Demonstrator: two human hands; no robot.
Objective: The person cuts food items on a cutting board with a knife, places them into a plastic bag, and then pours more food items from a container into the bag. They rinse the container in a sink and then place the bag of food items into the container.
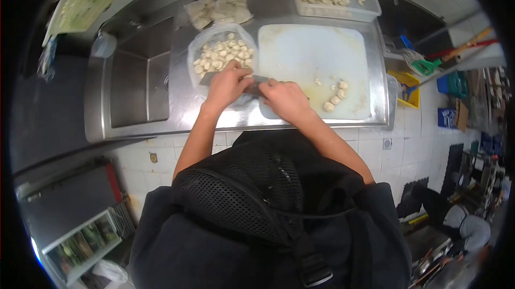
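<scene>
Left hand (228,86) and right hand (284,97) fingers gripping a flat grey metal blade (257,80), kinda blocking the round whitish bowl (193,53); white rectangular board (316,50) alongside.

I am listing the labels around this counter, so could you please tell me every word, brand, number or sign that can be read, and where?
None can be read.
Blue box with pale marks, at right: too small and blurred to read.
Large white rectangular cutting board: no lettering visible.
Rectangular translucent plastic container: no lettering visible.
</scene>
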